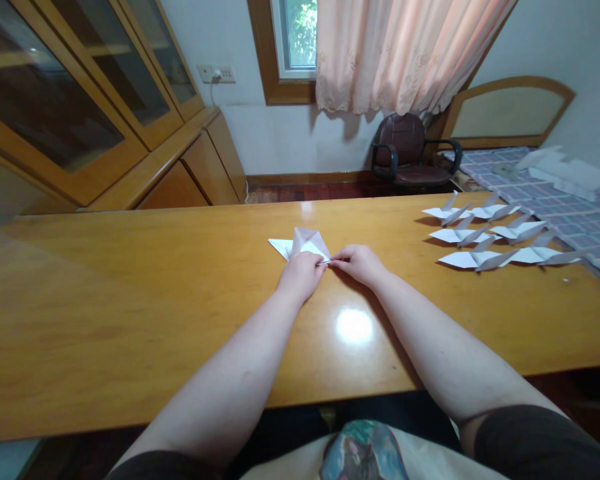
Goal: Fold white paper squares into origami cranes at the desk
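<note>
A partly folded white paper crane (311, 239) is between my hands over the middle of the wooden table. One pointed end sticks out to the left and a wide flap stands up at the back. My left hand (303, 273) is closed on the paper's near side and covers part of it. With fingertips pinched together, my right hand (359, 263) grips the narrow right tip of the paper crane. The fold under the fingers is hidden.
Several finished white paper cranes (477, 257) stand in rows at the table's right end. The long wooden table (130, 300) spans the view. Beyond it are a brown office chair (405, 147), a bed with a checked cover (575, 230) and a glass-fronted cabinet (115, 180).
</note>
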Motion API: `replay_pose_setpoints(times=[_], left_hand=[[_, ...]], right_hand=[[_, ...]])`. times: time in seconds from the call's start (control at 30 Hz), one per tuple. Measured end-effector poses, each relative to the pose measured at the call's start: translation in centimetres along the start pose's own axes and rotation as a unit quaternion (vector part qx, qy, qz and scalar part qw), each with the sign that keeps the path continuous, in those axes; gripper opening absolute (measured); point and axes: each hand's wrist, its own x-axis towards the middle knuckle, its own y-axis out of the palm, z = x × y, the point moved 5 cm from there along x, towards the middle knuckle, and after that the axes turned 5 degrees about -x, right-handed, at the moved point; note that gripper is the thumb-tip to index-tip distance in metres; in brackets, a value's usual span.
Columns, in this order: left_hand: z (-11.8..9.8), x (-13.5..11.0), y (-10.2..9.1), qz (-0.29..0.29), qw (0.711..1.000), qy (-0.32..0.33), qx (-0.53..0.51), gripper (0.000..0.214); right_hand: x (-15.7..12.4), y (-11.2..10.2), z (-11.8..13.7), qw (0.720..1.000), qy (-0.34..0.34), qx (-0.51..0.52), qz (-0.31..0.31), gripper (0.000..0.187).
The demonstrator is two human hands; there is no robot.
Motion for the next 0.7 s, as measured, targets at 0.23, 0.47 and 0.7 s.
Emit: replay_pose_setpoints(times=[0.23, 0.47, 0.7], left_hand=[[0.22, 0.16, 0.2, -0.003, 1.0, 0.019, 0.009, 0.025], [0.15, 0.2, 0.14, -0.011, 0.999, 0.011, 0.031, 0.026], [-0.11, 0.13, 0.31, -0.009, 0.998, 0.043, 0.036, 0.025]], right_hand=[[-0.09, 0.13, 0.08, 1.0, -0.012, 0.008, -0.007, 0.018], [-0.1, 0.37, 0.13, 0.999, -0.017, 0.027, -0.006, 0.017], [-0.08, 0.62, 0.42, 0.998, -0.047, 0.042, 0.005, 0.016]])
